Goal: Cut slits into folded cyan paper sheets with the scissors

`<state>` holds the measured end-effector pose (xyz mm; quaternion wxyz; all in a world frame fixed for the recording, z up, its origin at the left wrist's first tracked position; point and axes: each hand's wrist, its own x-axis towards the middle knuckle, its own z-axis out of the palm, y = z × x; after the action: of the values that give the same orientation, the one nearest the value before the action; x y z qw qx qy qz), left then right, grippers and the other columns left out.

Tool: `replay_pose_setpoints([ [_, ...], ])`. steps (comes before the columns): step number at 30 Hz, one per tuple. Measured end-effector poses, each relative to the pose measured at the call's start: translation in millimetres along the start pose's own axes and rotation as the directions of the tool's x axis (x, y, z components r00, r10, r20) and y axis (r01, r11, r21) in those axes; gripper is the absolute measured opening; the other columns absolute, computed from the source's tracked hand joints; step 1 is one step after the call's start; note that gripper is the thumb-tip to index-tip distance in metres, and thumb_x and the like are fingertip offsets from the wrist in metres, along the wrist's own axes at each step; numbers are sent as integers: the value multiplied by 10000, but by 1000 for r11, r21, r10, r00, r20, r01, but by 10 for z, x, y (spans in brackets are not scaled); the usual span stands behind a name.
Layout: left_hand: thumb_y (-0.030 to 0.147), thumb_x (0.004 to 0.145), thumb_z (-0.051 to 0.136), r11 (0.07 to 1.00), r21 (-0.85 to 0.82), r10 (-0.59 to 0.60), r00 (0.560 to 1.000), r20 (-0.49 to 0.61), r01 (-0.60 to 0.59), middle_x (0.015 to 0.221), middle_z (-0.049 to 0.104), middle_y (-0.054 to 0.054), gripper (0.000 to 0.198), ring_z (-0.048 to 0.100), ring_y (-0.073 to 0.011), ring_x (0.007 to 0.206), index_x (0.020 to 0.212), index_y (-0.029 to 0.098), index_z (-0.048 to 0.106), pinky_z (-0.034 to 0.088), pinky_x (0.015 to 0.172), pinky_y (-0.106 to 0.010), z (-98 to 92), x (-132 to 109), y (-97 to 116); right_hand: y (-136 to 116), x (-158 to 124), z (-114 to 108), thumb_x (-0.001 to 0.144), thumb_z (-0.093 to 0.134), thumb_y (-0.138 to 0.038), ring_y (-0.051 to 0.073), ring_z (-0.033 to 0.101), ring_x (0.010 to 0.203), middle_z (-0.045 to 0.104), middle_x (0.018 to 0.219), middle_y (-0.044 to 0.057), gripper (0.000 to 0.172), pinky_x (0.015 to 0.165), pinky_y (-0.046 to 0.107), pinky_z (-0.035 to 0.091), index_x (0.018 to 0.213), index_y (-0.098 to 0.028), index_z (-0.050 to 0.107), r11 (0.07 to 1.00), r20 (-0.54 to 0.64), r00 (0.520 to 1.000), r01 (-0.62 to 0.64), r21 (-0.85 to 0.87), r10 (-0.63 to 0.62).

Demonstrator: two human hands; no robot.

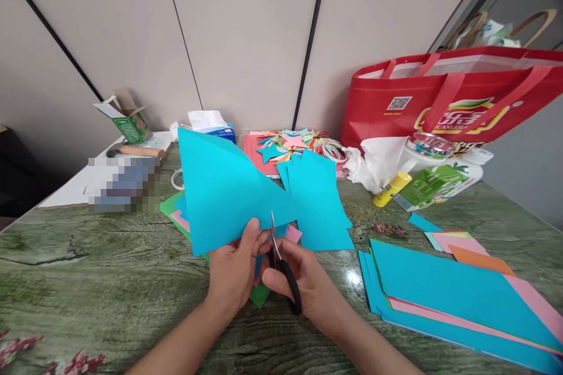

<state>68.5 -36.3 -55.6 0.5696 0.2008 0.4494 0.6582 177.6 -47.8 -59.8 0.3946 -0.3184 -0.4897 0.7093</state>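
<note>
Holding a bright blue sheet of paper [224, 193] up above the table is the left hand [231, 272], thumb pinched on the front near the bottom edge and fingers tucked in behind. The right hand [303, 275] is wrapped around a pair of black-handled scissors [294, 290], and the blades point up at the lower edge of that sheet, just beside the left thumb. Can't really tell how wide the blades are spread. Both hands are close together, sheet pretty much front and center.

Under and around it there's a bit of a paper pile: green paper [261, 296] peeking out below the hands, a pink scrap [293, 234] by the scissors, and some blue paper pieces [319, 205] overlapping just to the right. Off to the right sits a stack of colored paper [448, 281], mostly blue on top with pink, orange and green showing.

Further back you've got a bunch of folded paper decorations with a pink star [295, 141], a yellow glue stick [393, 189] leaning near some crumpled white tissue [378, 161], and a big red tote bag [391, 105] against the wall. All of it's on a green wood-grain table [109, 293].
</note>
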Motion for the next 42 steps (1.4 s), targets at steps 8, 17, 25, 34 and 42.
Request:
replay_pose_setpoints([
  [8,233,608,700,1000,-7,1,1000,-7,-1,671,697,-49,166,659,-201,656,697,117,621,540,663,-341,25,-5,11,-4,10,4,657,659,-412,119,408,639,461,718,-7,343,570,240,323,839,-168,501,1000,-6,1000,11,-27,-11],
  [17,227,614,694,1000,-14,7,1000,-12,-7,685,696,-48,172,656,-193,661,704,122,591,536,633,-305,34,-6,19,1,9,15,652,640,-463,121,404,623,457,691,-11,364,553,238,330,825,-169,514,997,-32,999,26,-77,-28],
  [25,227,616,693,1000,-30,-4,1000,3,5,684,669,-19,156,638,-181,658,659,145,567,526,624,-306,2,1,11,-38,10,43,658,633,-463,115,372,600,454,687,-9,359,548,242,313,809,-162,508,996,-39,999,18,-90,-22],
  [34,219,550,726,999,-32,-17,999,-47,15,643,666,-1,196,634,-174,610,634,152,561,509,540,-274,53,-22,42,5,14,48,652,641,-459,134,401,632,440,656,-17,338,594,257,341,793,-176,521,998,-58,998,22,-58,-26],
  [42,204,561,721,998,-52,-39,997,-63,35,572,639,1,215,626,-171,543,655,147,537,459,391,-227,56,-14,41,30,18,35,635,664,-445,104,361,579,459,656,-23,345,537,230,291,765,-159,522,999,-70,997,32,-39,-35],
])
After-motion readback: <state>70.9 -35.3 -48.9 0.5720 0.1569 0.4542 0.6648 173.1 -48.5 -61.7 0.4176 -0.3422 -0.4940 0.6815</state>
